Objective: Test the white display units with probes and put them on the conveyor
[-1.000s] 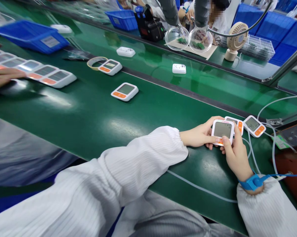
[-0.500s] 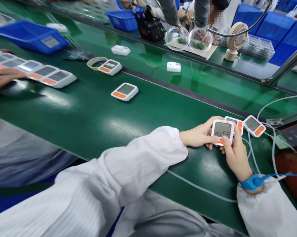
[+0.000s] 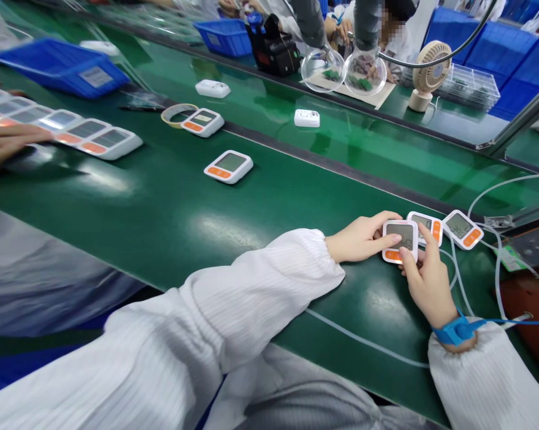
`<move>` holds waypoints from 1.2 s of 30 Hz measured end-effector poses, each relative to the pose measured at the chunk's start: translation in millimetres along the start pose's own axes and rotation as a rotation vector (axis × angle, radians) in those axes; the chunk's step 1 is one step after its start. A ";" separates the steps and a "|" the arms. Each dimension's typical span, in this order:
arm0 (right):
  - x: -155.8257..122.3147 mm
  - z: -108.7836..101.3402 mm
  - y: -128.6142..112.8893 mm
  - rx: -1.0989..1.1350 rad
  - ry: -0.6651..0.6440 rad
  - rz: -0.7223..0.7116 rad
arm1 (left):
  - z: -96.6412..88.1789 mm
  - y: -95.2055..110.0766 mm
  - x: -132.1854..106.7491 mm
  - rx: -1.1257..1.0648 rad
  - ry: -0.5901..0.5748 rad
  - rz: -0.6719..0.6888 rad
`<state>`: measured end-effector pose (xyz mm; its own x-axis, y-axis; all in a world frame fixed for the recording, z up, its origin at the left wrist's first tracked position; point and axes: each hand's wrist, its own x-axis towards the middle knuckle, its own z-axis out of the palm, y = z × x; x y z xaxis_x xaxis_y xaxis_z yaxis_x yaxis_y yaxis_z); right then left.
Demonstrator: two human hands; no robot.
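A small white device with a grey screen and an orange strip [image 3: 400, 240] is held just above the green belt [image 3: 171, 209]. My left hand [image 3: 363, 239] grips its left side, with the thumb lying across the screen. From below and the right, my right hand [image 3: 425, 280] holds it, fingers curled round its edge; a blue strap [image 3: 452, 329] is on that wrist. Two more such devices [image 3: 427, 224] [image 3: 461, 229] lie just behind it, with white tubes running to them.
Another person's hand [image 3: 3, 146] rests at the left by a row of several devices [image 3: 72, 131]. Single devices [image 3: 228, 166] [image 3: 202, 122], a tape ring [image 3: 176, 113], blue bins [image 3: 58, 65], a small fan [image 3: 428, 71] and a keypad [image 3: 535, 245] lie around.
The held device has tipped down toward the belt, and my left thumb has slid onto its screen. White units on the far belt have drifted left.
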<state>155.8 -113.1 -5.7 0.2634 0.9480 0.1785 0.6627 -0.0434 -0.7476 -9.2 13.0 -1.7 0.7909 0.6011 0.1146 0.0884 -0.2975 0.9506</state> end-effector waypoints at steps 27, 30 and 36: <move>-12.6 -5.1 -28.2 -0.305 0.101 -0.574 | -207.1 -88.8 -85.1 0.828 1.331 -0.253; -30.3 9.0 -38.5 -0.178 -0.399 -0.679 | -233.6 -103.3 -100.8 0.708 1.410 -0.394; -40.8 25.5 -40.0 -0.283 -0.576 -0.666 | -238.8 -90.1 -88.1 0.862 0.966 -0.625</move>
<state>100.7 -141.9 0.6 -0.5729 0.8118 0.1131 0.7185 0.5638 -0.4073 -231.5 163.9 -28.5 -0.1960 0.9530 0.2311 0.8700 0.0603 0.4893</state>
